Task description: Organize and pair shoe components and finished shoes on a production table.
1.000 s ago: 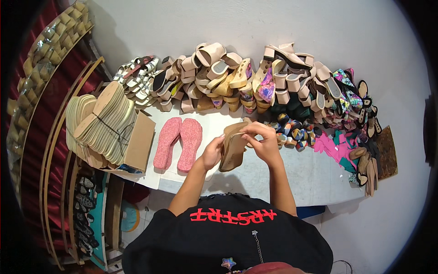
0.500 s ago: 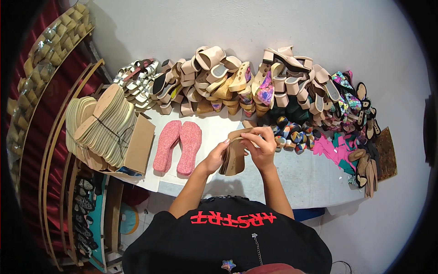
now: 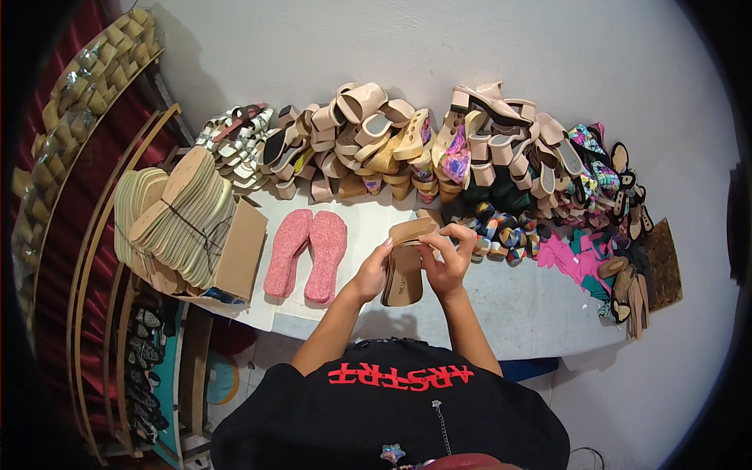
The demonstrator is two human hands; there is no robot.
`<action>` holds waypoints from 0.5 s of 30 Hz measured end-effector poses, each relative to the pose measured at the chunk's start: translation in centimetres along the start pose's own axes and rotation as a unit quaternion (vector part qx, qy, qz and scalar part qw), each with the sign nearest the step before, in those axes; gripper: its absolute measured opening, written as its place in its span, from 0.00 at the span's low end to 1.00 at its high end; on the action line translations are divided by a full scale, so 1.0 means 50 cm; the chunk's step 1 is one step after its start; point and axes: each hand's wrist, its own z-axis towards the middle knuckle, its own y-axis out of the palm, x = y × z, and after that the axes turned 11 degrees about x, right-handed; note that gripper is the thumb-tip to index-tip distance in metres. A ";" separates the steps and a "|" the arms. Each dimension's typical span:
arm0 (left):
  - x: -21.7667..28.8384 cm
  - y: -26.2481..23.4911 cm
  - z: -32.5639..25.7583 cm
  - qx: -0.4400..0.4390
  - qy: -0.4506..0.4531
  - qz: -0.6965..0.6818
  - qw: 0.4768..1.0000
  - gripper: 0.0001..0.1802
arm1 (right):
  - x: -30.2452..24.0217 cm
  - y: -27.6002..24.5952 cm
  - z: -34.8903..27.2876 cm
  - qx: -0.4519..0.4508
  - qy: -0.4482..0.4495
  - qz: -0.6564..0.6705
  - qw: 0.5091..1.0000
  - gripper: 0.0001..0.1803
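Note:
A small stack of tan-brown insoles (image 3: 405, 280) is held up over the table in front of me. My left hand (image 3: 374, 271) is closed round its left side, thumb near the upper part. My right hand (image 3: 449, 257) pinches the right edge of the stack near its top, thumb and index finger at the layers. Dark print shows on the heel part of the front insole. Left of my hands lies a pair of pink speckled soles (image 3: 327, 254) on white paper. Beyond my right hand sit multicoloured patterned shoe heels (image 3: 505, 235).
A cardboard box (image 3: 239, 249) at left holds tied pale soles (image 3: 178, 215). Along the wall, beige sandals (image 3: 368, 129) are heaped high. Pink fabric pieces (image 3: 560, 252) and brown soles (image 3: 636, 294) lie at right. A wooden rack (image 3: 125, 227) stands far left.
The insole stack has turned so the front insole faces up more fully, its heel print now plainer. My right hand has shifted slightly right and down along its edge.

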 end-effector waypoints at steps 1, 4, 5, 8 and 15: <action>-0.002 0.003 0.000 0.001 -0.001 0.000 1.000 0.25 | -0.001 0.001 -0.003 0.007 -0.009 -0.022 1.000 0.11; -0.001 0.010 0.005 0.040 -0.012 -0.058 0.997 0.26 | -0.002 0.006 -0.013 0.008 -0.007 -0.035 0.999 0.11; -0.005 0.005 0.008 0.047 -0.007 -0.047 0.998 0.27 | -0.002 0.007 -0.015 0.003 0.002 -0.025 1.000 0.11; -0.013 -0.008 0.021 0.070 0.018 -0.021 0.997 0.29 | 0.005 0.012 -0.020 -0.015 0.003 0.059 0.998 0.11; -0.015 -0.030 0.023 0.043 0.026 -0.101 0.994 0.27 | 0.007 0.011 -0.038 -0.030 0.033 0.076 0.996 0.11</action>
